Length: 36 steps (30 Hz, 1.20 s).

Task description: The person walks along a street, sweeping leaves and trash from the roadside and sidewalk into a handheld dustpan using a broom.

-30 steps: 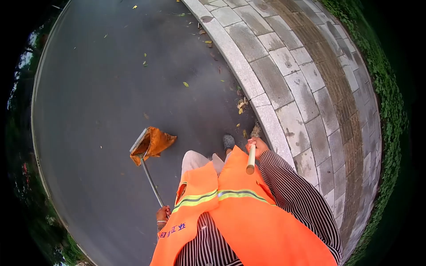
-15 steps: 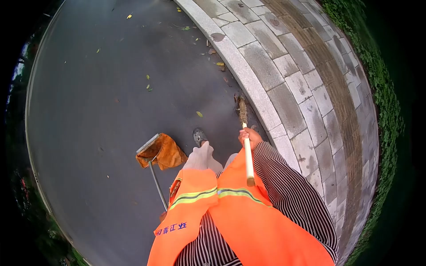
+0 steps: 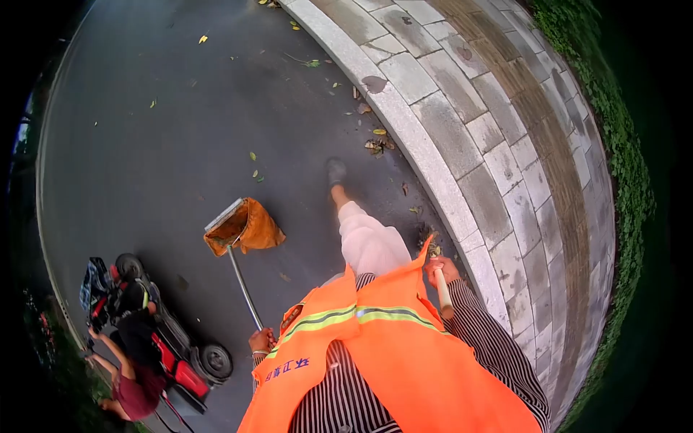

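Observation:
My right hand (image 3: 442, 270) is wrapped round the pale handle of a broom (image 3: 443, 292), close beside the kerb. The broom's head is mostly hidden by my hand and the orange vest; a few leaves lie around it. At my left side, my left hand (image 3: 262, 340) grips the metal pole (image 3: 245, 289) of a long-handled dustpan. Its orange-brown cloth bag (image 3: 258, 228) hangs from a straight metal edge, with the mouth facing left, over the asphalt. One of my feet (image 3: 336, 172) is stretched forward on the road.
A granite kerb (image 3: 404, 133) curves along the right, with a paved sidewalk (image 3: 462, 155) and green hedge (image 3: 624, 166) beyond. Fallen leaves (image 3: 378, 144) gather by the kerb. On the left, a person rides a red and black three-wheeled vehicle (image 3: 173, 346) close by.
The broom has come back toward my body along the kerb. The dustpan has shifted slightly left and up, and my left hand shows more. The vehicle with its rider has appeared on the left.

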Each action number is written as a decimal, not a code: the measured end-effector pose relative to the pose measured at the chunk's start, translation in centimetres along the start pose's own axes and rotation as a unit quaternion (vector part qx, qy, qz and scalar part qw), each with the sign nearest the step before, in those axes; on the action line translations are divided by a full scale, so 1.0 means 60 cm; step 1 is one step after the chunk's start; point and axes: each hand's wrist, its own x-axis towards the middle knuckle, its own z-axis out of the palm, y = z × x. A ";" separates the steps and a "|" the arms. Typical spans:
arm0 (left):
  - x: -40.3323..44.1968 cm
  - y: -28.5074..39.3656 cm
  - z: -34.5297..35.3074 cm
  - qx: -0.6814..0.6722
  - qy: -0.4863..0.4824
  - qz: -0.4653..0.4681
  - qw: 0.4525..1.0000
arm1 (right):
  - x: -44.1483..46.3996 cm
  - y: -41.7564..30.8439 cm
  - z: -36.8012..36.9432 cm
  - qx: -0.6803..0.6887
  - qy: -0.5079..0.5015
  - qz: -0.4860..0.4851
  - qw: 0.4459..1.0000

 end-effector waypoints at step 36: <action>0.427 1.019 0.016 0.115 -0.016 0.032 0.993 | 0.527 0.310 0.918 -0.031 0.043 -0.113 0.992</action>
